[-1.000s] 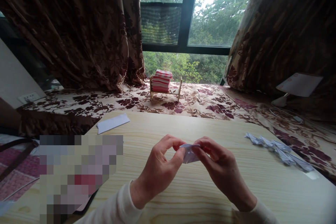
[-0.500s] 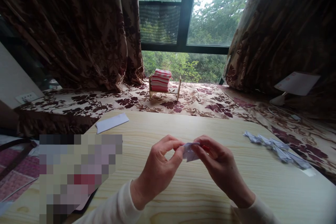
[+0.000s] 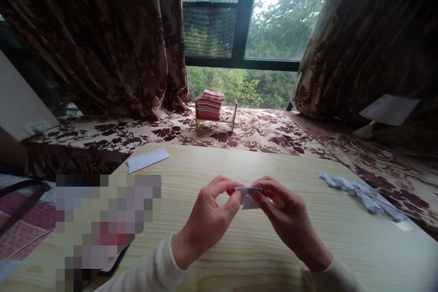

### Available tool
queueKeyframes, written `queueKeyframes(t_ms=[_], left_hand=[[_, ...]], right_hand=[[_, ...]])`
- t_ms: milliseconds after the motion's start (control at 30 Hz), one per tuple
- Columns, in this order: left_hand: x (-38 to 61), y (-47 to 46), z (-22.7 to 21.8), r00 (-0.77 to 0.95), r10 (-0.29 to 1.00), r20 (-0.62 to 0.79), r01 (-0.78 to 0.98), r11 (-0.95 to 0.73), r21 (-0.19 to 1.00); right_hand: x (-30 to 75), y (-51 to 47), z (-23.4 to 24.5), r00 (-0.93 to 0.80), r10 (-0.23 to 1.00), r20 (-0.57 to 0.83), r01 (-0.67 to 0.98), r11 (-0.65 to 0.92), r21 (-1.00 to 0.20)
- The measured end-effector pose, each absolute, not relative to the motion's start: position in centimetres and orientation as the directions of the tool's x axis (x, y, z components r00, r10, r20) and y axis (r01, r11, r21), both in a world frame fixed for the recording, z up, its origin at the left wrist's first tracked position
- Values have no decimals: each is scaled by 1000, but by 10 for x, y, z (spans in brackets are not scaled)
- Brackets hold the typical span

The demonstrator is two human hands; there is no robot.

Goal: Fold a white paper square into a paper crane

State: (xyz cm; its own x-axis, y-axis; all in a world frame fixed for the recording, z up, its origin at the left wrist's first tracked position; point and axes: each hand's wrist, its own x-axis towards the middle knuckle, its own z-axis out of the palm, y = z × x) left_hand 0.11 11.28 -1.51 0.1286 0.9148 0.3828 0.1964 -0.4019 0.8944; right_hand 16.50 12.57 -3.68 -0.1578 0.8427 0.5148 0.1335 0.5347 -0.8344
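Note:
Between my two hands, above the middle of the pale wooden table (image 3: pixel 191 164), is a small folded piece of paper (image 3: pixel 251 200), whitish-lilac in colour. The thumb and fingers of my left hand (image 3: pixel 210 219) pinch its left edge. My right hand (image 3: pixel 285 219) grips the right side with thumb and fingertips, hiding part of the paper. On the table to the right lies a row of several folded paper pieces (image 3: pixel 362 194), pointed and similar in colour. A flat white paper strip (image 3: pixel 148 159) rests at the far left of the tabletop.
A blurred-out patch (image 3: pixel 109 228) covers something on the table's left side, with a dark-edged object (image 3: pixel 114 262) under it. Beyond the table, a small wooden rack (image 3: pixel 232 118) holds folded red-and-white cloths (image 3: pixel 210 105). A white lamp (image 3: pixel 388 109) stands at right on the flowered cloth.
The folded paper has tilted slightly, so its top edge now runs nearly level between my fingers. Both hands keep their pinch; the whole view has shifted a little.

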Motion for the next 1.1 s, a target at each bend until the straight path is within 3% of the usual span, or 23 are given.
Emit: queueKeyframes(t_ms=[167, 267, 400, 667, 1100], left_hand=[[3, 115, -24, 90, 969, 230, 112, -239, 965], [4, 114, -24, 2, 965, 262, 115, -260, 959], [4, 111, -21, 31, 940, 340, 163, -340, 926], [5, 115, -27, -46, 976, 211, 62, -208, 976], [4, 115, -26, 19, 966, 257, 51, -258, 965]], right_hand=[[165, 126, -37, -66, 869, 490, 125, 494, -860], [164, 127, -37, -36, 887, 460, 100, 461, -882], [162, 127, -37, -24, 887, 460, 91, 460, -883], [158, 124, -37, -43, 880, 473, 39, 474, -879], [158, 125, -38, -33, 884, 467, 25, 468, -883]])
